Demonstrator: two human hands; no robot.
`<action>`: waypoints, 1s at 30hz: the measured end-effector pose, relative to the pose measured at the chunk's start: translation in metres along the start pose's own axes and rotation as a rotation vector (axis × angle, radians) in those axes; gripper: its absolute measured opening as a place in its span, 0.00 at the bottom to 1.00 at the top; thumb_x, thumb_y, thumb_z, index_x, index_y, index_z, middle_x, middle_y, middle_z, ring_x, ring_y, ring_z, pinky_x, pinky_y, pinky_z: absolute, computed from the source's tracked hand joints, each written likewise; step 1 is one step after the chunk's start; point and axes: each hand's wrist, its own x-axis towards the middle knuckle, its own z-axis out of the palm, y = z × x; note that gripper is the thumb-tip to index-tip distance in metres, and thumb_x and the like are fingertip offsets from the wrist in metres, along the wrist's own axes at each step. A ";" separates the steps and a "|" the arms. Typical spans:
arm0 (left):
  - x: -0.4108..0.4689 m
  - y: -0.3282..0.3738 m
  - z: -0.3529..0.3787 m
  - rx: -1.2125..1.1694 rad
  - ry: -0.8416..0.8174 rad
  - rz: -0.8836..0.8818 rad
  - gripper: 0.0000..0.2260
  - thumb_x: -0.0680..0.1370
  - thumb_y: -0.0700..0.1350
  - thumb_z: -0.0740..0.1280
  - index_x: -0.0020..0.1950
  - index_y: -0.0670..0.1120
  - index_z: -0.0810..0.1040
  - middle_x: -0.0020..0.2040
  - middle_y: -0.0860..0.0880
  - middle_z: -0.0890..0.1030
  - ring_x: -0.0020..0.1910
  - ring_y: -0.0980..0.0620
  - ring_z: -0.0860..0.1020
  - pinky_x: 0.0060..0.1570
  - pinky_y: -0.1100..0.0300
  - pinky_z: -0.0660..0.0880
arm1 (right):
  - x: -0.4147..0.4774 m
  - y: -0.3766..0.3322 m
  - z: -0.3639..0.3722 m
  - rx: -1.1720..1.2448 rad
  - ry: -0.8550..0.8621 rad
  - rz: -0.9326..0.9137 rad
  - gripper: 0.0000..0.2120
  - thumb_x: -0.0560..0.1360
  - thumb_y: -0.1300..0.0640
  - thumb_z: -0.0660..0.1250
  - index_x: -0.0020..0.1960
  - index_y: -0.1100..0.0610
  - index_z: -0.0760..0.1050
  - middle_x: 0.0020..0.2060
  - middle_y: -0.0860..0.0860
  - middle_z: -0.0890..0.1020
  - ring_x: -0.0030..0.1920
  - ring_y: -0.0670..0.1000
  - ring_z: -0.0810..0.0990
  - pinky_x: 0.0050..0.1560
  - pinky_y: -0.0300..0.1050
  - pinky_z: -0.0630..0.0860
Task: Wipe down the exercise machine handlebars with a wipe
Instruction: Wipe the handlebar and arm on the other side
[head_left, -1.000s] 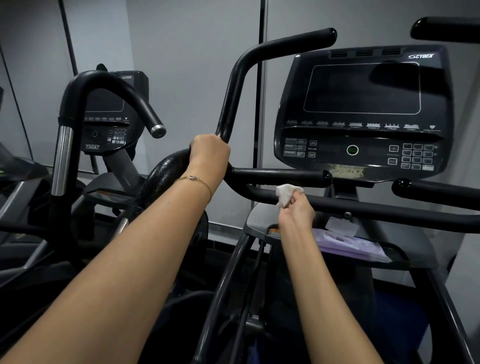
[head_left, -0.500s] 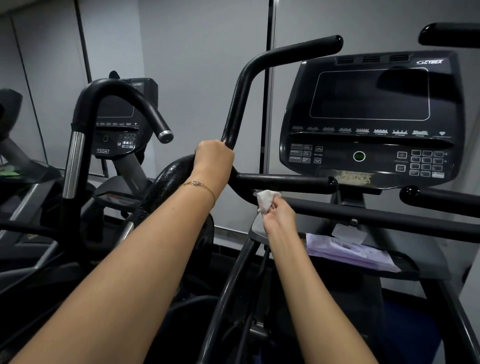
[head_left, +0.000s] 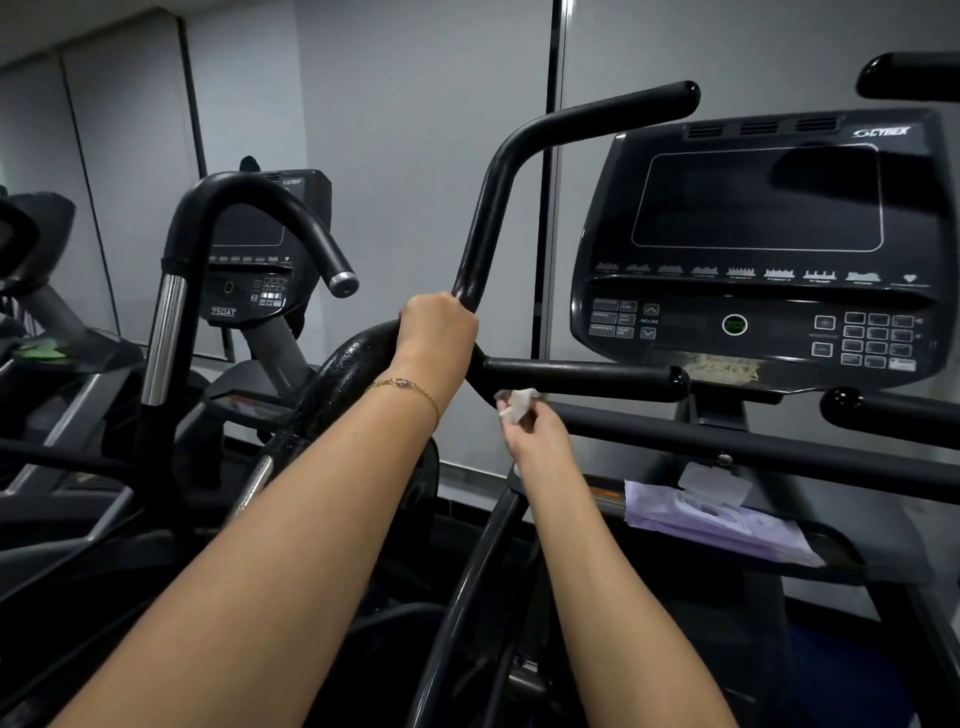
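Above the handlebars (head_left: 576, 375), a CYBEX console (head_left: 758, 244)

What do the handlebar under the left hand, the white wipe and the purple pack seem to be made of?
The handlebar looks like metal tube under a black, textured coating; it is glossy with small wet-looking beads. The wipe seems thin non-woven cloth or paper: it crumples in the right hand. The purple pack is probably soft plastic film, shiny and wrinkled.

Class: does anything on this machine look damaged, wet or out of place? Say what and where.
The label under the console is scuffed, its print mostly rubbed off. Droplets bead on the handlebar just below the left hand, so it looks wet.
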 end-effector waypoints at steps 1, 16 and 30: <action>0.001 0.001 0.000 0.002 0.002 -0.008 0.13 0.76 0.34 0.61 0.59 0.42 0.75 0.55 0.46 0.76 0.47 0.48 0.77 0.33 0.62 0.67 | 0.000 0.004 0.003 0.032 -0.011 0.040 0.17 0.80 0.64 0.55 0.69 0.65 0.63 0.67 0.59 0.69 0.67 0.58 0.69 0.68 0.52 0.67; -0.001 0.002 0.001 0.012 -0.003 -0.022 0.12 0.76 0.35 0.62 0.58 0.43 0.76 0.55 0.46 0.76 0.50 0.49 0.79 0.29 0.63 0.64 | -0.071 -0.114 0.002 -2.115 0.098 -1.425 0.11 0.80 0.55 0.55 0.52 0.61 0.71 0.47 0.57 0.78 0.49 0.57 0.75 0.46 0.48 0.67; 0.002 0.003 -0.001 0.028 -0.007 -0.045 0.13 0.76 0.35 0.61 0.59 0.42 0.76 0.55 0.46 0.77 0.51 0.47 0.79 0.40 0.59 0.72 | -0.032 -0.082 -0.011 -2.643 0.090 -1.527 0.15 0.76 0.60 0.53 0.56 0.61 0.74 0.52 0.58 0.80 0.61 0.60 0.74 0.69 0.68 0.55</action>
